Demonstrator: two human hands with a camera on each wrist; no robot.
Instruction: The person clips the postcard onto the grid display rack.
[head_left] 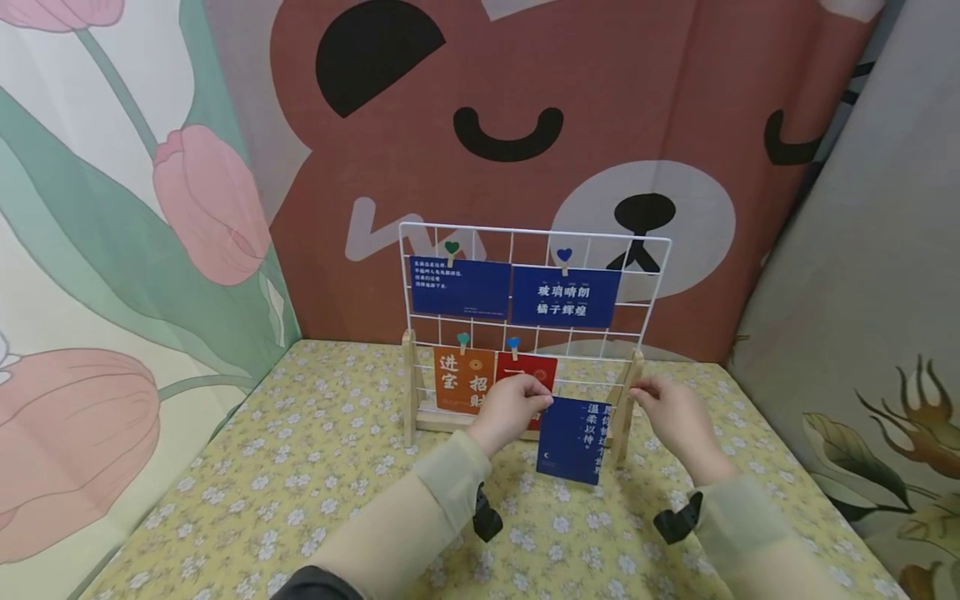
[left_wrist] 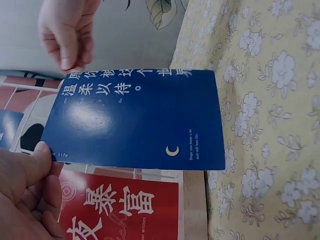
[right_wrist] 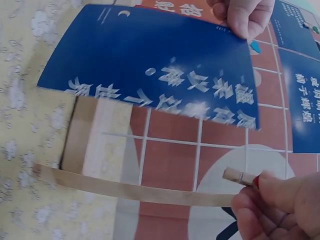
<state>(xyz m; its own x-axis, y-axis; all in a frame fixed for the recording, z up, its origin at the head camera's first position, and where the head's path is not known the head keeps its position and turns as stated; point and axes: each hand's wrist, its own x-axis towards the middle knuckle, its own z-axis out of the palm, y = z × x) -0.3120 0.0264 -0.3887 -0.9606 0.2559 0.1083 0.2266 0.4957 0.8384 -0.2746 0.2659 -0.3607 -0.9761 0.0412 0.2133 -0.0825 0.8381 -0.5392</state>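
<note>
My left hand [head_left: 513,410] pinches a blue card [head_left: 573,442] by its upper left corner, in front of the rack's lower right part. White characters and a small moon are printed on the card. To the right of it, my right hand [head_left: 677,421] holds a small wooden clothespin [right_wrist: 239,177] between thumb and fingers, with a bit of red showing at the fingertips. The white wire grid rack [head_left: 512,228] stands upright behind both hands. A red card [left_wrist: 120,207] on the grid is partly hidden by the left hand and the blue card.
Two blue cards [head_left: 461,288] hang on the upper grid under heart-topped clips [head_left: 564,258]. An orange card [head_left: 453,379] hangs lower left. Wooden posts [head_left: 409,387] hold the rack on a yellow floral tablecloth [head_left: 300,467]. A bear-print cloth [head_left: 600,83] hangs behind.
</note>
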